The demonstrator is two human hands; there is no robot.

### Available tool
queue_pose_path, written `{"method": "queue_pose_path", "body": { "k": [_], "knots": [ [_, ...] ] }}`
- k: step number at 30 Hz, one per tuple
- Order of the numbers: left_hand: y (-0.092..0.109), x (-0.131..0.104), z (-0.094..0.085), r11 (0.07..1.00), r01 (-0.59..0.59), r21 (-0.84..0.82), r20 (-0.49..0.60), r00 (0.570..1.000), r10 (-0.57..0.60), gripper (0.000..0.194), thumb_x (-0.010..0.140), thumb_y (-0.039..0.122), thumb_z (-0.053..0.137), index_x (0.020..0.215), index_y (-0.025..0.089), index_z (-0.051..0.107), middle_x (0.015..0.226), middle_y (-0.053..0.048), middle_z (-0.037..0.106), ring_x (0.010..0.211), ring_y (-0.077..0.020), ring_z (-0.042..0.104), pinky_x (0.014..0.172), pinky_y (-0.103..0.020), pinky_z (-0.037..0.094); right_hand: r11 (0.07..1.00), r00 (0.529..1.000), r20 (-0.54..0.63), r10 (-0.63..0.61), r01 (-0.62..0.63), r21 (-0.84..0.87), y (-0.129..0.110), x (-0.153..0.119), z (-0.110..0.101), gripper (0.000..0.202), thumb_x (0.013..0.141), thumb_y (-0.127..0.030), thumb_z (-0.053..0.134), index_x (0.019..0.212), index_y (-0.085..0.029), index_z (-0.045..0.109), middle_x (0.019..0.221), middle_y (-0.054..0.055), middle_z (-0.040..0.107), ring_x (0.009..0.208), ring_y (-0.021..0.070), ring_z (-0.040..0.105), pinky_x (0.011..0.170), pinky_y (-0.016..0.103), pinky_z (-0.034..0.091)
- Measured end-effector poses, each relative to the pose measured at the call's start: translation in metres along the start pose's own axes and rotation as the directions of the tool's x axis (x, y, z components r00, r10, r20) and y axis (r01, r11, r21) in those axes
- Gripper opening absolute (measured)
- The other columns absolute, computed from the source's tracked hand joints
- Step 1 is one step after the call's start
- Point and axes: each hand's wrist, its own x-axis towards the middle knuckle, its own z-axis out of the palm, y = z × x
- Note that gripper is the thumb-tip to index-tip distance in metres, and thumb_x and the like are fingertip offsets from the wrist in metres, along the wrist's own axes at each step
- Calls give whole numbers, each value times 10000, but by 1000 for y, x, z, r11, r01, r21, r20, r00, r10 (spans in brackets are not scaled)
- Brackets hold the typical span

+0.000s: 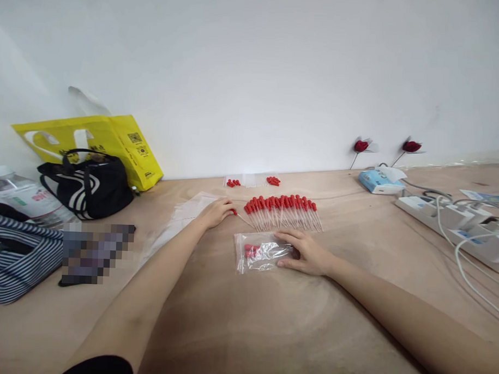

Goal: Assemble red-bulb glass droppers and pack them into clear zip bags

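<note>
Your left hand reaches forward over the counter, its fingertips at the red end of one stick; you cannot tell from here whether they pinch it or only touch it. That stick lies slanted at the left end of the row — a close-set line of pale sticks, red heads toward the wall, thin ends toward you.

Your right hand is loosely curved, thumb well apart from the fingers, not clenched; it rests at the right end of a clear bag. The bag lies flat, just on your side of the row, with red pieces inside near its left end.

Under your left forearm and beside it are clear sheets. Behind the row, near the wall, two small red clusters lie by a clear packet.

Off to your left stand a yellow bag, a black bag in front of it, a jar and a striped bag. To your right — a tissue pack, a power strip with cables, and two red roses against the wall.
</note>
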Motion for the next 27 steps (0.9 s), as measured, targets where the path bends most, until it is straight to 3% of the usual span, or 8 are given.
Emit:
{"method": "queue_pose_path", "body": {
  "k": [4, 10, 14, 27],
  "knots": [
    [3, -18, -12, 1000, 19, -10, -58, 998, -19, 195, 844, 245, 393, 859, 185, 578, 854, -44, 590, 830, -177, 531, 758, -301, 424, 999, 1000, 22, -22, 22, -27, -2, 0, -2, 596, 752, -528, 504, 1254, -220, 412, 1267, 94, 440, 1125, 234, 437, 926, 402, 367],
    [25, -95, -45, 997, 59, -40, -231, 971, -66, 166, 849, 263, 407, 901, 196, 550, 869, -31, 610, 825, -153, 563, 757, -280, 441, 997, 999, 26, -29, 31, -70, -4, -1, -2, 570, 764, -522, 493, 1258, -248, 412, 1264, 98, 438, 1125, 240, 435, 913, 412, 368],
    [40, -131, -50, 998, 63, -12, -279, 958, -64, 135, 823, 260, 458, 893, 223, 568, 863, -16, 631, 789, -148, 593, 725, -262, 467, 996, 999, 28, -19, 22, -85, -3, -1, -2, 564, 764, -525, 492, 1251, -251, 422, 1254, 99, 447, 1121, 239, 438, 913, 414, 366],
    [56, -131, -47, 998, 47, -36, -325, 944, -56, 118, 817, 231, 487, 891, 212, 577, 842, -15, 629, 777, -136, 591, 706, -253, 481, 997, 1000, 10, -16, 17, -69, -4, -2, -2, 557, 755, -507, 517, 1234, -233, 442, 1240, 105, 459, 1118, 243, 442, 911, 416, 370]
  ]
}}
